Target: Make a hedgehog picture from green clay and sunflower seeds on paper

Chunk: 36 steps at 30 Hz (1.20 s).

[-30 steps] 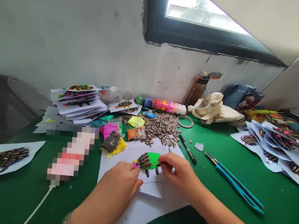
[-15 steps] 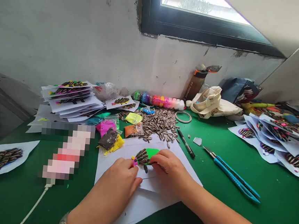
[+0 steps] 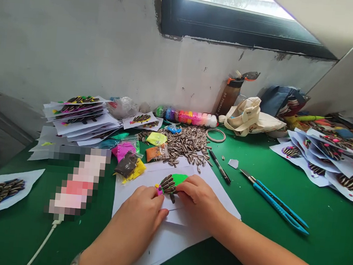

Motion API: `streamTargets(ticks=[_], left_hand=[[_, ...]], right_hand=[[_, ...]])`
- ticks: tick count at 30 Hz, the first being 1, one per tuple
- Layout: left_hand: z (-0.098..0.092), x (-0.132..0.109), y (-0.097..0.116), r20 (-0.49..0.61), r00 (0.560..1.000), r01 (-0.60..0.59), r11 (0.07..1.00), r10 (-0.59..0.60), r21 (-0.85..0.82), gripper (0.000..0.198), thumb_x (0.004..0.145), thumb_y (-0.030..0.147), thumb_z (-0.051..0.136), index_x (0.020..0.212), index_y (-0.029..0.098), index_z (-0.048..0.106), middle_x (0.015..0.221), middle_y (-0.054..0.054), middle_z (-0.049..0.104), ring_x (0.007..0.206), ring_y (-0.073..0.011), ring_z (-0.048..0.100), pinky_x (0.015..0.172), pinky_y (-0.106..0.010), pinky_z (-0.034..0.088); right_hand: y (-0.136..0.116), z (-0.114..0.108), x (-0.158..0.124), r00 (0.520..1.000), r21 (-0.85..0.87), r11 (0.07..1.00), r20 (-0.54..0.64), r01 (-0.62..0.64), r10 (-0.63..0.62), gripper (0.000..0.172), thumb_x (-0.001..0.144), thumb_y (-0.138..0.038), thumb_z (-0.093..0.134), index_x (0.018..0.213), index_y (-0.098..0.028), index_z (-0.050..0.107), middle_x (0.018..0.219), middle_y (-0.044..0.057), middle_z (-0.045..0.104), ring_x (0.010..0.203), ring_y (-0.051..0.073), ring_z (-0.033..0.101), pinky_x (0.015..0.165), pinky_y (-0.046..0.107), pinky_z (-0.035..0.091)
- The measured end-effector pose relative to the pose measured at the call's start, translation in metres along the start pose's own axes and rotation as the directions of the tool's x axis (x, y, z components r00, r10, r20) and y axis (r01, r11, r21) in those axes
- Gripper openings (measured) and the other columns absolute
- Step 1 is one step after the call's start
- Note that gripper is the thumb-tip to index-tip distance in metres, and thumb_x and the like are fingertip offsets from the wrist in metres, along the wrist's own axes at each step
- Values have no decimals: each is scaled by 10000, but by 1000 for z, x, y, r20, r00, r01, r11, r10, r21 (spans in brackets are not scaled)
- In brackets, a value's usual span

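Note:
On white paper point(image 3: 172, 217) lies a small clay picture with a bright green clay body point(image 3: 179, 179), partly hidden by my right hand. Overlapping striped sunflower seeds point(image 3: 168, 184) cover its left part, and one dark seed points down below it. A pink clay head point(image 3: 159, 191) with yellow and dark dots sits at the left end. My left hand point(image 3: 143, 214) rests on the paper, its fingertips against the head and thumb apart. My right hand point(image 3: 200, 198) is pinched at the edge of the seed rows; anything between its fingertips is hidden.
A pile of sunflower seeds point(image 3: 189, 144) and clay packets point(image 3: 127, 161) lie beyond the paper. To the right are a pen point(image 3: 219, 166), a blue utility knife point(image 3: 277, 203) and finished pictures point(image 3: 325, 156). A paper stack point(image 3: 81, 120) and a blurred cabled object point(image 3: 77, 185) are left.
The camera view has shifted slightly. Both hands keep nearly the same place at the clay picture, with the right fingertips still at the seeds.

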<state>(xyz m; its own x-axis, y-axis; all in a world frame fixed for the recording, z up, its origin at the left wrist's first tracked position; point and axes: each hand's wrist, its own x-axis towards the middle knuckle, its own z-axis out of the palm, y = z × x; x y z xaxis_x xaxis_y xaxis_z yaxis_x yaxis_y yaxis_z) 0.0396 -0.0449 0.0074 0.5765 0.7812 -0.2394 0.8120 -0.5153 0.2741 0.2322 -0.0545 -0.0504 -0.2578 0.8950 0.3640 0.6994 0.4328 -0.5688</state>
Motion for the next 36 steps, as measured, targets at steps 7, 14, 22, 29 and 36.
streamTargets(ticks=[7,14,22,29,36], left_hand=[[-2,1,2,14,1000,5,1000,-5,-1,200,930,267,470,924,184,651,1008,-89,606,979,-273,543,834,-409,463],[-1,1,1,2,1000,1,1000,-1,10,203,924,270,479,908,177,658,1022,-100,603,985,-276,542,837,-403,458],[-1,2,-2,-32,999,-25,1000,25,-5,230,951,274,446,923,189,658,963,-71,643,952,-261,570,826,-409,455],[3,3,-3,-66,997,-36,999,35,-16,273,958,269,432,1097,203,657,1049,-86,665,1002,-266,579,866,-418,464],[8,6,-6,-70,997,-20,1000,19,-9,275,946,258,454,1118,203,661,1046,-84,658,996,-269,578,884,-426,469]], right_hand=[[0,6,2,1000,-45,999,-10,-1,0,217,865,-98,526,866,-200,719,845,39,656,808,174,580,728,266,456],[-4,8,4,999,-81,997,30,-18,20,183,854,-102,563,801,-182,719,820,41,643,791,170,563,711,259,434],[2,-8,0,999,-151,988,-33,-33,29,143,816,-78,613,737,-170,689,706,24,595,707,152,528,642,244,378],[4,0,0,999,-172,985,26,-21,26,158,821,-87,599,720,-170,688,690,24,614,704,161,545,668,263,368],[2,0,1,999,-146,989,35,-28,33,178,824,-82,561,764,-179,697,733,27,638,737,167,559,688,265,375]])
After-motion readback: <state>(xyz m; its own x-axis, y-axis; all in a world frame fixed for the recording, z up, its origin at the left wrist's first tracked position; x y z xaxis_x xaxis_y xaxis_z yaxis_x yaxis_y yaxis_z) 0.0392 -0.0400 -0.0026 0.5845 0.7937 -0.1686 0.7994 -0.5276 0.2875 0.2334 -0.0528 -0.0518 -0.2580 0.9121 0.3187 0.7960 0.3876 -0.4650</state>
